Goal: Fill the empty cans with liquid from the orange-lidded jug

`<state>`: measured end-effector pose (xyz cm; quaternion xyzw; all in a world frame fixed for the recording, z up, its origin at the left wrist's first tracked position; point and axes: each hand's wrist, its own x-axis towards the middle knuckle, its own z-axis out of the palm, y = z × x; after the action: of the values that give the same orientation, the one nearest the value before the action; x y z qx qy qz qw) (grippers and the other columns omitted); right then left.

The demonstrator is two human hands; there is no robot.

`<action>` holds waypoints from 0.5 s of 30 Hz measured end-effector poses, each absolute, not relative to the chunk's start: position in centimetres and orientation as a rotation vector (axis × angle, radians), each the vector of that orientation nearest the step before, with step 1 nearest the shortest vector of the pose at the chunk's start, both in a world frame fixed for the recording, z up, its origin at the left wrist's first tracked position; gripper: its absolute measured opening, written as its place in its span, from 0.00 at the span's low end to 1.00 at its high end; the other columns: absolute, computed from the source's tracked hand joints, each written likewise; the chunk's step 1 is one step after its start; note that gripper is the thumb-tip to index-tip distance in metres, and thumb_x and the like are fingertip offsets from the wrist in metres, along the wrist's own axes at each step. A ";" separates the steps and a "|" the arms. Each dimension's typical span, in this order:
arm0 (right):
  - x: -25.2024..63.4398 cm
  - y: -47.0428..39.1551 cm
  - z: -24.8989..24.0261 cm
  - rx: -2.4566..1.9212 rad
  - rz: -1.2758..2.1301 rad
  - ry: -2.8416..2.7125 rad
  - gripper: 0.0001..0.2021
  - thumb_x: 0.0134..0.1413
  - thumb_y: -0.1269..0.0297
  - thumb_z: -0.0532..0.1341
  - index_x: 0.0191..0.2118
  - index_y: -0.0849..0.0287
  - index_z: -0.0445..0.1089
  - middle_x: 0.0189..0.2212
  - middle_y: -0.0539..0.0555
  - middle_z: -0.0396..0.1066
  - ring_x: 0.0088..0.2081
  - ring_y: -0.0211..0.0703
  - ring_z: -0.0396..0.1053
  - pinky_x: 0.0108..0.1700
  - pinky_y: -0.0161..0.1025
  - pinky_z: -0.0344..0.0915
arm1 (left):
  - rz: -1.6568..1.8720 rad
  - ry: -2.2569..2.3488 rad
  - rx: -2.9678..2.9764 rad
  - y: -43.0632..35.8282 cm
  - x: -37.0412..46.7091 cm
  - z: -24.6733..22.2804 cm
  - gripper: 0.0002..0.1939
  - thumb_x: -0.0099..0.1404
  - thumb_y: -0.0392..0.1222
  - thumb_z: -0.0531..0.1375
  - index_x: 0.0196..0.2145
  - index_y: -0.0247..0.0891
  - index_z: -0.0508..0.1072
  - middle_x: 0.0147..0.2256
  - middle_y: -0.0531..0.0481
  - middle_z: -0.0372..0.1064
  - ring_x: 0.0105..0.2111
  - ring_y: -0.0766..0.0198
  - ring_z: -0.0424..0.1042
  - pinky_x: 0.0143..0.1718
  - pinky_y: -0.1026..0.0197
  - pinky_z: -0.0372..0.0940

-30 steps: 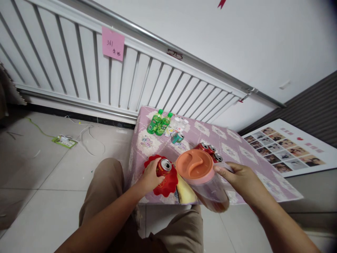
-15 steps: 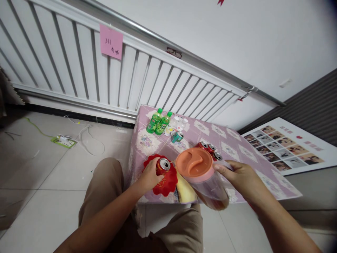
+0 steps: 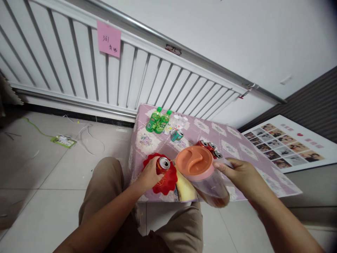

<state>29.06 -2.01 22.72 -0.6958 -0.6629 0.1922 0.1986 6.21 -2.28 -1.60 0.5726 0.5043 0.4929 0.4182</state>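
Note:
My left hand is closed around an opened red drink can, held over a red scalloped tray. In my right hand is the handle of a clear pitcher with an orange lid. The pitcher tilts, its lid toward the can and its brown liquid lying at the bottom end. A yellow cloth lies partly under the pitcher. Behind the lid stand several red cans, partly hidden.
Two green bottles, clear bottles and a teal can stand at the back of the table. Beyond is a white radiator. A photo board leans at the right; a power strip lies on the floor.
Almost nothing differs. The view has shifted very slightly, and both hands keep their hold on the can and the pitcher.

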 end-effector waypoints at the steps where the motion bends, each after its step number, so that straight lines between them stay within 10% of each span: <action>1: 29.0 -2.0 22.7 -1.952 0.537 -1.850 0.22 0.38 0.39 0.66 0.26 0.57 0.78 0.24 0.52 0.78 0.27 0.49 0.73 0.28 0.39 0.67 | 1.237 1.266 1.434 -2.3 6.2 -1.6 0.39 0.50 0.28 0.65 0.59 0.41 0.61 0.58 0.43 0.64 0.60 0.53 0.63 0.63 0.48 0.57; 15: 28.7 -2.1 23.2 -1.983 0.537 -1.840 0.26 0.36 0.36 0.66 0.28 0.57 0.79 0.23 0.52 0.77 0.25 0.47 0.71 0.26 0.39 0.65 | 1.214 1.279 1.465 -2.3 6.1 -1.6 0.39 0.51 0.30 0.66 0.59 0.41 0.60 0.58 0.42 0.64 0.60 0.52 0.63 0.63 0.48 0.57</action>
<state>28.71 -2.11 23.17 -0.7059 -0.6549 0.1910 0.1905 6.14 -2.30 -1.59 0.5823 0.5083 0.4825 0.4120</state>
